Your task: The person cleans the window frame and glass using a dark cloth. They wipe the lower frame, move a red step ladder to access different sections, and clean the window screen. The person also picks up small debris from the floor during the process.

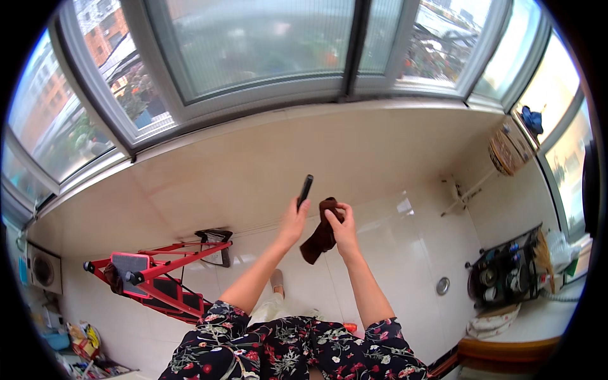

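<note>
My left hand (292,223) is closed around a short black rod-like handle (306,188), which points up and away from me; what kind of tool it is cannot be made out. A little to the right, my right hand (344,229) pinches a dark brown cloth (318,242) near its top. The cloth hangs down folded, to the left of the fingers. Handle and cloth are apart, both held in the air over the pale tiled floor (392,278).
Windows (259,50) run above the low wall ahead. At left stands a red stepladder (171,272), with a washing machine (43,271) farther left. To the right are a black wheeled rack (506,272), a floor drain (443,285) and a woven basket (506,152).
</note>
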Tool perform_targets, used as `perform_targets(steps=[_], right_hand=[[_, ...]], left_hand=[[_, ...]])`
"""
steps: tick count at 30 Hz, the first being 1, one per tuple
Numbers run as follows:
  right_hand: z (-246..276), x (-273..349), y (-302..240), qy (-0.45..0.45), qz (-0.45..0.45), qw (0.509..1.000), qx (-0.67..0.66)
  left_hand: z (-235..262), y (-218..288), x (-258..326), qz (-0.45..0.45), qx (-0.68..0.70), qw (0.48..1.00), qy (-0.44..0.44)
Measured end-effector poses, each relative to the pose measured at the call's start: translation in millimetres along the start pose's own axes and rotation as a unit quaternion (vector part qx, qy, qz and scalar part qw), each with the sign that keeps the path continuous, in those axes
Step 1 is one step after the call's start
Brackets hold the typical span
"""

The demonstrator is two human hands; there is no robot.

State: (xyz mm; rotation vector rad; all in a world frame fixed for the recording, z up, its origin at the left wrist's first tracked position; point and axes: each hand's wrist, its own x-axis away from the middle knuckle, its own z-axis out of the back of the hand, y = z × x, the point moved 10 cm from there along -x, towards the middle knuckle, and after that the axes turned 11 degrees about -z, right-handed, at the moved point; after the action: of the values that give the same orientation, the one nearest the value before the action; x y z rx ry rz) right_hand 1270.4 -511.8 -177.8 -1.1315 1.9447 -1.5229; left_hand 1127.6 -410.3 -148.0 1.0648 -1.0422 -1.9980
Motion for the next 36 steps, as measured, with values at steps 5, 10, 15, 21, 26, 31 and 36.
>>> perform_targets(steps=[5, 10, 15, 21, 26, 31, 36], right_hand=[[-161.5, -43.0, -85.7, -0.093, 0.188, 0.953, 0.217], [-319.2, -72.8, -138.5, -0.145, 0.404, 0.867, 0.254], [-434.0, -109.3, -73.1, -0.259, 0.467, 0.769, 0.35], [-409.2, -113.9, -67.6, -0.166, 0.546, 0.677, 0.464], [-298.5, -158.2, -113.4, 0.024, 0.543, 0.689, 0.48], [-266.8, -192.6, -158.5, -0.004, 0.418, 0.782, 0.463], [-281.0, -157.1, -245.1, -0.062, 0.386, 0.872, 0.294]], left_hand=[[138.8, 9.7, -51.0, -0.099, -0.103, 0.984, 0.108], [237.6, 24.1, -79.0, -0.212, -0.141, 0.952, 0.169], [289.0, 6.7, -95.0, -0.208, -0.167, 0.944, 0.193], [302.1, 6.9, -118.6, -0.235, -0.171, 0.943, 0.161], [271.2, 20.1, -146.7, -0.268, -0.206, 0.938, 0.081], [234.7, 59.4, -180.2, -0.34, -0.184, 0.921, 0.043], [227.5, 130.5, -211.4, -0.348, -0.126, 0.928, 0.034]])
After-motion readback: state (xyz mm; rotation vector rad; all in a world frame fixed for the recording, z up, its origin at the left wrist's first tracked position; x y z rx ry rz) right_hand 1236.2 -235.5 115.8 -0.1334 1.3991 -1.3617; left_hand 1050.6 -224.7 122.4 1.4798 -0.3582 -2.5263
